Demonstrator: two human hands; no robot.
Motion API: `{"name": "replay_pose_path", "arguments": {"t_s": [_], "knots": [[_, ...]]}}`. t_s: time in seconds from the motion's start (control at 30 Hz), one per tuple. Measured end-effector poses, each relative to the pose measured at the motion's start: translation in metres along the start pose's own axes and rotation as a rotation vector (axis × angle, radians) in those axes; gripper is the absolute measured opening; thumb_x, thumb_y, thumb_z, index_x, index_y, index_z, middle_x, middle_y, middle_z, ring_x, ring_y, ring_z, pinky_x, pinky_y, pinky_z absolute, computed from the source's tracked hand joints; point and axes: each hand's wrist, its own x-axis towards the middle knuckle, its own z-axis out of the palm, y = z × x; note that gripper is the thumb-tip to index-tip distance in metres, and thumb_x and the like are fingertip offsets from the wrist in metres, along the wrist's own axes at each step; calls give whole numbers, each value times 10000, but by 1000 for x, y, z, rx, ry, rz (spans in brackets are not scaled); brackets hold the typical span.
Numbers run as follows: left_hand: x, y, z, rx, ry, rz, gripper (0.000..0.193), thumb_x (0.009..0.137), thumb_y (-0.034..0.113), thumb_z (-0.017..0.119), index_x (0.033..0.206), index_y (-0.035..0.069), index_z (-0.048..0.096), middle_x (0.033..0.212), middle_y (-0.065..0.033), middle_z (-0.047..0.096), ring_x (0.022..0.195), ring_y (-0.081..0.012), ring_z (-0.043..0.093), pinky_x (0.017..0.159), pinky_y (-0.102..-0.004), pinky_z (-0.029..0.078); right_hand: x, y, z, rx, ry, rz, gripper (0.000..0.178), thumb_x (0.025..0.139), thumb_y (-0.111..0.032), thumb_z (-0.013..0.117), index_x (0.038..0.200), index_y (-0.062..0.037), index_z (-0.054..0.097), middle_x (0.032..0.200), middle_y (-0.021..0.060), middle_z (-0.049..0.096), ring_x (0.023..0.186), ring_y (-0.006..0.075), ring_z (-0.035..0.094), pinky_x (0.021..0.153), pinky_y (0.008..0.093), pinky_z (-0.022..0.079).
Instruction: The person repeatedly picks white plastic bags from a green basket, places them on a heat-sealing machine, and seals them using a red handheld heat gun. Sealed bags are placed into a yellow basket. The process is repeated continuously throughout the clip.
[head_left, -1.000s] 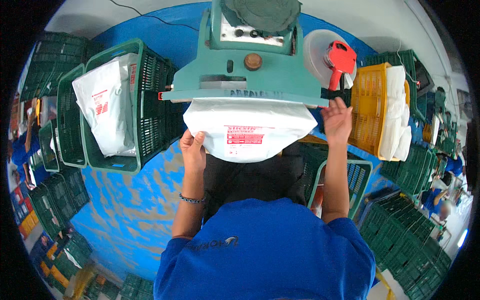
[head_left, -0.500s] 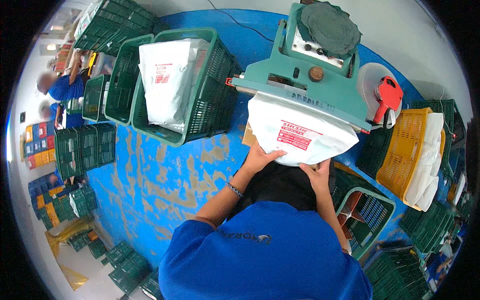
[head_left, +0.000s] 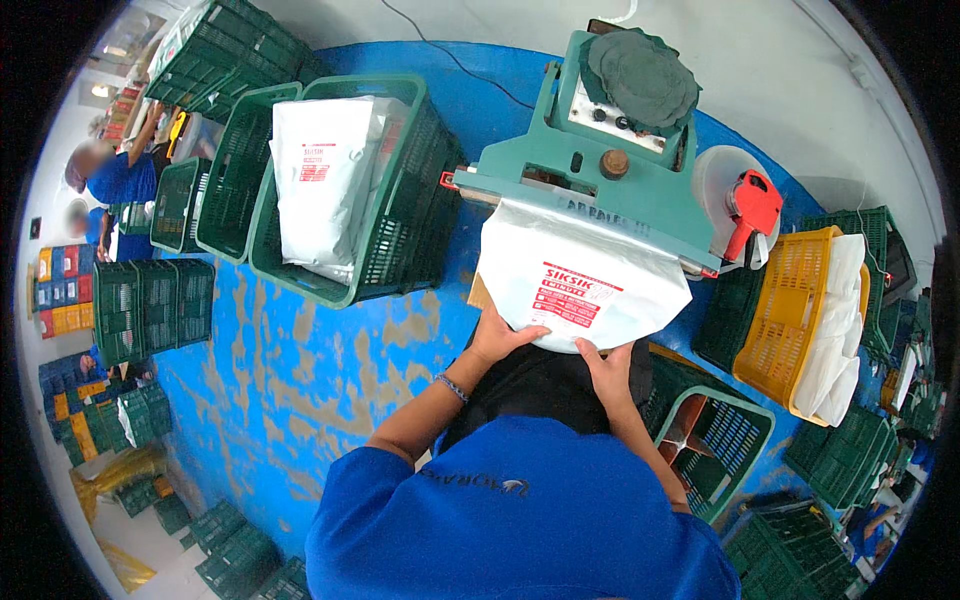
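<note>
A white plastic pouch (head_left: 645, 290) with red print lies in front of me, its far edge at the jaw of a green bag-sealing machine (head_left: 490, 163). Its near edge is in both my hands. My left hand (head_left: 497, 338) grips the near left part, thumb on top and fingers mostly underneath. At the near right part, my right hand (head_left: 608, 370) pinches the pouch the same way, thumb on its upper face. The two thumbs sit close together. Whether the pouch's far edge is inside the jaw is hidden.
Left stands a green crate (head_left: 405, 235) holding similar white pouches. A red tape dispenser (head_left: 752, 205) lies right of the machine. Further right is a yellow crate (head_left: 775, 330) with white bags; a green basket (head_left: 735, 460) stands by my right arm. Co-workers are at far left.
My right hand has shifted a little left along the pouch's near edge, closer to my left hand. The whole view has shifted slightly; the pouch stays at the machine's jaw.
</note>
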Motion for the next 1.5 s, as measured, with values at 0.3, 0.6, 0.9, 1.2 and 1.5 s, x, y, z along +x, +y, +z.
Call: {"name": "replay_pose_path", "arguments": {"t_s": [0.3, 0.6, 0.9, 1.2, 1.5], "knots": [[-2, 1, -1, 54, 25, 54, 558, 648, 208, 824, 1093, -23, 578, 1024, -136, 641, 951, -209, 601, 849, -337, 468, 0, 0, -2, -70, -14, -17, 505, 721, -49, 736, 1150, 68, 496, 1114, 149, 569, 1020, 216, 551, 908, 335, 421], [-3, 11, -3, 90, -40, 28, 669, 636, 205, 831, 1172, -35, 510, 1090, -124, 606, 997, -211, 574, 883, -347, 454, 1, 4, -2, -69, -31, -31, 408, 723, -59, 730, 1079, 54, 566, 1088, 146, 602, 988, 216, 578, 881, 327, 436], [-1, 2, -2, 86, -32, 25, 682, 622, 203, 839, 1165, -43, 508, 1079, -127, 608, 1005, -213, 573, 886, -355, 452, 1, 1, -2, -77, -37, -53, 420, 714, -43, 733, 1090, 52, 571, 1078, 142, 616, 1007, 224, 577, 898, 341, 429], [-4, 0, 0, 27, -14, -8, 665, 619, 214, 844, 1146, -33, 523, 1076, -145, 615, 990, -226, 586, 876, -359, 461, 0, 15, -4, -106, -46, -48, 466, 713, -38, 733, 1126, 63, 542, 1055, 139, 621, 996, 213, 580, 895, 339, 432], [-6, -6, 0, 111, -5, 1, 656, 607, 259, 848, 1115, -33, 554, 1022, -149, 641, 952, -240, 614, 850, -354, 477, 1, 10, -4, -139, -74, -24, 440, 716, -53, 725, 1103, 66, 554, 1069, 142, 619, 997, 211, 582, 887, 335, 438]]}}
